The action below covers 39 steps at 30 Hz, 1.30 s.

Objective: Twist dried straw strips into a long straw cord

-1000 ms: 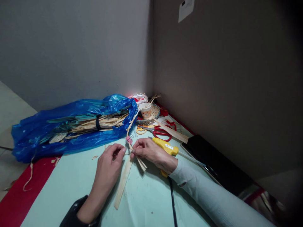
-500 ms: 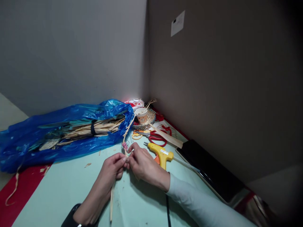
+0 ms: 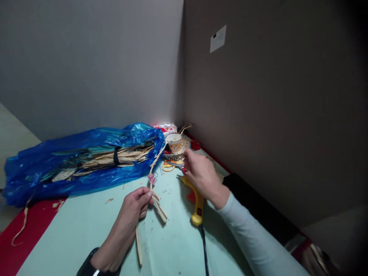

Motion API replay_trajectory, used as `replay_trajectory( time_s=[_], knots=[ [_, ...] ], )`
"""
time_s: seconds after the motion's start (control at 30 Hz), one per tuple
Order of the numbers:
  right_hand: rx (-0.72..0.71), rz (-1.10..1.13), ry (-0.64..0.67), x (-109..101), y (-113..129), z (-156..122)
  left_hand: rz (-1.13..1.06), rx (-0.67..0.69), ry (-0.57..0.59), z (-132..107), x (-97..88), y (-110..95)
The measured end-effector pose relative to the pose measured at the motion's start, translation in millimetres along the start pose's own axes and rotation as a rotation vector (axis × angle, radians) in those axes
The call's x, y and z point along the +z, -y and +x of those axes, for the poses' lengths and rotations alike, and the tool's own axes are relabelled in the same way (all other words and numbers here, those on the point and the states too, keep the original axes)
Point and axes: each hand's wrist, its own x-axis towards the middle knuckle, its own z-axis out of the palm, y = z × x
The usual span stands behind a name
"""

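Observation:
My left hand point(image 3: 136, 205) pinches the lower end of a braided straw cord point(image 3: 156, 159) between thumb and fingers. A pink binder clip point(image 3: 151, 178) is clamped on the braid just above the fingertips. Loose straw ends point(image 3: 160, 210) fan out to the right of the pinch, and a longer strip point(image 3: 138, 245) hangs below the hand. My right hand point(image 3: 202, 174) is above the yellow glue gun point(image 3: 198, 207), close to the scissors point(image 3: 176, 165). Its fingers point away from me and are partly hidden and blurred, so whether they grip anything is unclear.
A blue plastic bag point(image 3: 86, 188) with a tied straw bundle point(image 3: 129, 156) lies at the left. At the back corner a paper cup point(image 3: 174, 145) stands by a woven piece point(image 3: 185, 143). A black flat object point(image 3: 258, 207) borders the right wall. The glue gun's cord point(image 3: 204, 245) runs toward me.
My right hand has let go of the braid and moved right and away, over the glue gun and scissors. My left hand keeps its pinch. The loose straw ends now show.

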Motion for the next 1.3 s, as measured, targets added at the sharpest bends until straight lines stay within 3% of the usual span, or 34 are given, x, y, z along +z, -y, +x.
replay_trajectory(
  time_s=[0.03,0.13,0.3,0.43,0.53,0.6,0.7,0.8,1.0,1.17,1.3],
  knots=[
    [0.026,-0.186,-0.037,-2.9,-9.1,5.1,0.000,0.002,0.002,-0.9,-0.4,-0.4],
    [0.095,-0.294,-0.016,-0.5,-29.1,14.5,0.010,0.010,0.012,-2.7,-1.2,-0.8],
    [0.117,-0.311,0.035,10.0,-31.8,17.8,0.009,-0.018,0.006,-1.8,-2.1,1.7],
    [0.132,-0.280,0.018,4.7,-31.0,18.4,0.014,-0.028,-0.037,-0.4,-3.0,4.0],
    [0.124,-0.229,-0.027,-5.8,-28.5,14.9,0.013,-0.034,-0.082,-0.8,-2.2,4.5],
    [0.037,-0.094,-0.016,-11.1,-21.0,9.9,0.008,-0.041,-0.111,-1.8,-0.4,4.5],
    [-0.183,0.473,0.212,-7.6,-3.4,0.4,-0.014,-0.033,-0.144,-2.8,2.5,4.6],
    [-0.223,0.848,0.437,9.1,11.1,-7.4,-0.042,0.008,-0.149,-2.4,3.4,4.8],
    [-0.108,0.943,0.502,31.0,18.7,-13.5,-0.026,-0.002,-0.101,-1.8,2.7,2.8],
    [-0.154,0.757,0.345,34.5,22.3,-13.0,-0.016,-0.017,-0.067,-3.2,5.3,-0.8],
    [-0.138,0.650,0.291,37.3,24.3,-12.6,0.020,0.002,-0.056,-1.5,6.1,-0.3]
  ],
)
